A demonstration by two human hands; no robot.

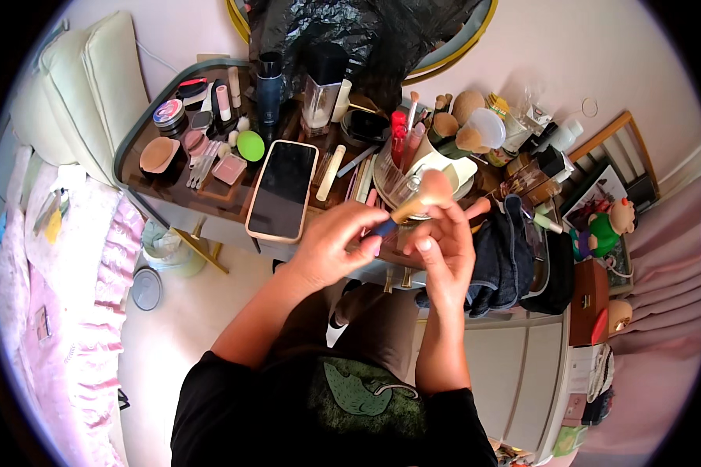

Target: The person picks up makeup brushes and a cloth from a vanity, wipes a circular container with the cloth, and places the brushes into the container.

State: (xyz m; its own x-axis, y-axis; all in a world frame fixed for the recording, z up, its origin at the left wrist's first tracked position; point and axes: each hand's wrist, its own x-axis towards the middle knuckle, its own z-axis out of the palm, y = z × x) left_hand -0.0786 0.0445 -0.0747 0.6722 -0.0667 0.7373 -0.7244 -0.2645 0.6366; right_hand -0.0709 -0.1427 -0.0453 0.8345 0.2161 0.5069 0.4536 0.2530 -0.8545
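Note:
Between the thumb and fingers of my left hand (342, 242) is the dark blue handle of a makeup brush (412, 209). Its fluffy, pale pinkish bristles point up and to the right. My right hand (447, 248) is beside the bristles with its fingers loosely curled and thumb apart; whether the fingertips touch the bristles I cannot tell. Just left of my hands lies a smartphone (283, 190) with a dark screen and light-coloured case. Behind the brush, a clear round organizer (388, 181) holds lip products and other items.
On the glass-topped vanity (210, 198) stand a dark blue bottle (269, 90), a green makeup sponge (250, 146), a pink compact (229, 168) and several brushes (446, 125). A dark cloth (502, 257) hangs over the right edge. Black plastic (362, 35) covers part of a round mirror (455, 52).

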